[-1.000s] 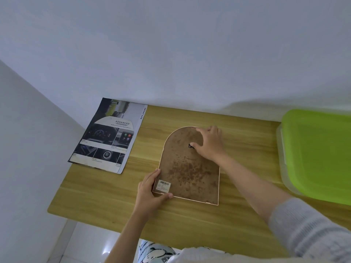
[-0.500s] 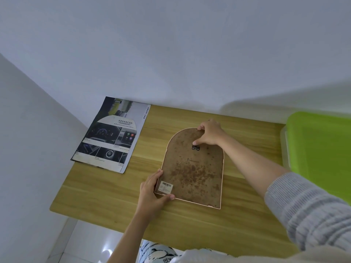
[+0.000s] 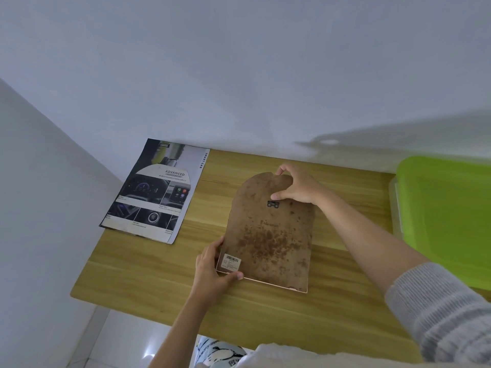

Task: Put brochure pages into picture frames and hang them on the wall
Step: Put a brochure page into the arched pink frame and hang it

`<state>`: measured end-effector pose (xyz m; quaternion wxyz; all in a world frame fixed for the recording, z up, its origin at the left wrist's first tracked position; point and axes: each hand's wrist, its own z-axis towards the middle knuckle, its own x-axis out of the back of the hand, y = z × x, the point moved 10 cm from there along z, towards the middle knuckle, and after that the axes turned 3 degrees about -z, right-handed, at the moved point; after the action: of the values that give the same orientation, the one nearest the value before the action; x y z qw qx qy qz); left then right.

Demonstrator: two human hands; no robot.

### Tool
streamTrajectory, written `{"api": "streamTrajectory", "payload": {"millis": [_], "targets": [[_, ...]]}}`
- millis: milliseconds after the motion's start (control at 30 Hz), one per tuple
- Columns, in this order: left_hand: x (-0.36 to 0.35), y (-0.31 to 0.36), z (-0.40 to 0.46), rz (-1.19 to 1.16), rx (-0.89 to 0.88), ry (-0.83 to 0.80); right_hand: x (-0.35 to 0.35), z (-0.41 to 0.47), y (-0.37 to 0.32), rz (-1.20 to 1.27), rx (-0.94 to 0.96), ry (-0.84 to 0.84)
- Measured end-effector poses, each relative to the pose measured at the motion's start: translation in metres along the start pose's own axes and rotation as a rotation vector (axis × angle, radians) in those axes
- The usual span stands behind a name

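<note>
An arch-topped picture frame (image 3: 268, 235) lies face down on the wooden table (image 3: 148, 272), its stained brown backing up, with a small black hanger and a barcode sticker. My left hand (image 3: 212, 272) grips the frame's near left corner. My right hand (image 3: 297, 185) pinches the arched top edge, which is raised off the table. A car brochure page (image 3: 154, 192) lies flat at the table's far left, against the wall.
A clear storage box with a lime-green lid (image 3: 449, 216) stands at the right edge of the table. White walls (image 3: 239, 75) close the table's far side and left side. White floor tiles show below the near left edge.
My right hand moved from the hanger up to the frame's arched top and took hold of it. The top end has lifted. My left hand stayed at the corner.
</note>
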<state>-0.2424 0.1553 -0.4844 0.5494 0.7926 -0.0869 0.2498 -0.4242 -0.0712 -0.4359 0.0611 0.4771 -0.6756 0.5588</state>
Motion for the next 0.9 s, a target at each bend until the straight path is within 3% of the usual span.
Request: {"api": "streamTrajectory", "payload": {"millis": [267, 600, 900], "targets": [[-0.003, -0.008, 0.009, 0.021, 0.058, -0.016, 0.015, -0.025, 0.006, 0.152, 0.061, 0.168], [-0.002, -0.009, 0.008, 0.037, 0.046, 0.001, -0.02, -0.119, 0.058, 0.366, -0.051, 0.427], [-0.002, -0.002, 0.004, 0.054, 0.013, 0.0, -0.084, -0.182, 0.086, 0.339, -0.177, 0.426]]}}
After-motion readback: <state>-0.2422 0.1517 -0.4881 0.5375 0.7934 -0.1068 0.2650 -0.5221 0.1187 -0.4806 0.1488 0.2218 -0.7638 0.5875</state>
